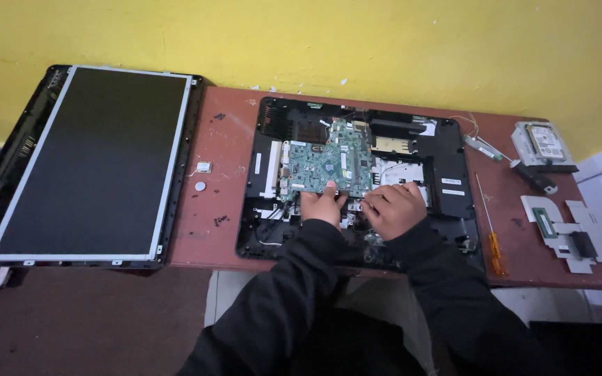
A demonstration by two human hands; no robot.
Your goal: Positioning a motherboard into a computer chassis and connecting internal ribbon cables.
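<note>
A black computer back shell (454, 209) lies open on the reddish-brown table (217, 202). A green circuit board (329, 160) sits inside it. My left hand (322, 206) rests at the board's near edge, fingers curled on it. Just to the right, my right hand (395, 207) presses down on small parts and wires in the shell. What its fingers hold is hidden. Both arms wear black sleeves.
A large flat display panel (92, 163) lies at the left, overhanging the table. At the right are a hard drive (541, 143), a black-handled tool (534, 177), an orange-handled screwdriver (492, 233), a white bracket with small parts (573, 233). A coin cell (200, 186) and small chip (203, 167) lie between.
</note>
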